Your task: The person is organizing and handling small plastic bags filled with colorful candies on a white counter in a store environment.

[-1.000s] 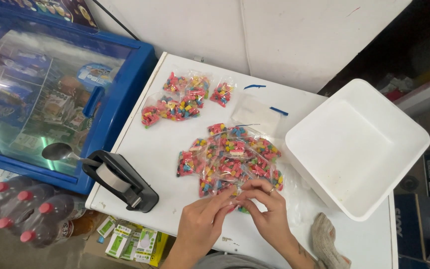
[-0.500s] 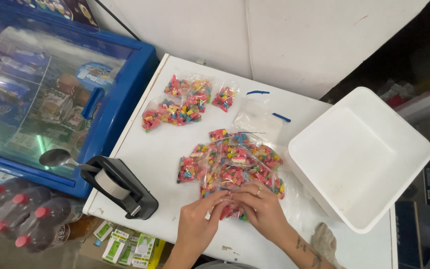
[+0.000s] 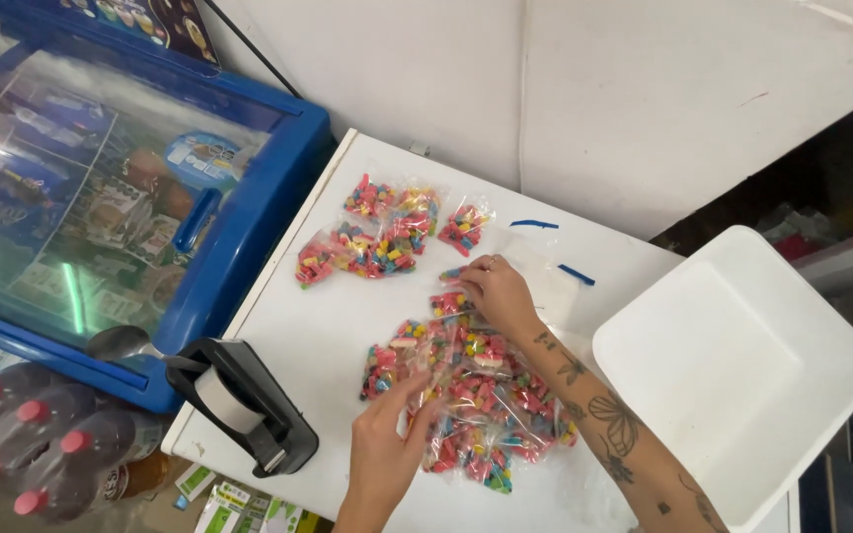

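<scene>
A heap of small clear bags filled with colourful candy (image 3: 486, 415) lies on the white table top (image 3: 328, 345). My right hand (image 3: 496, 293) reaches over the heap's far side, its fingertips pinched on one small candy bag (image 3: 452, 273). My left hand (image 3: 387, 434) rests at the heap's near left edge, fingers spread and touching the bags. A second, smaller group of candy bags (image 3: 382, 232) lies farther back on the table, apart from both hands.
A white square tub (image 3: 733, 375) stands at the right. A black tape dispenser (image 3: 249, 405) sits on the table's left front edge. A blue glass-topped freezer (image 3: 101, 197) adjoins the table on the left. Red-capped bottles (image 3: 22, 444) stand on the floor.
My right hand has moved from the heap's near edge to its far side with a small bag. My left hand stayed near the front of the heap.
</scene>
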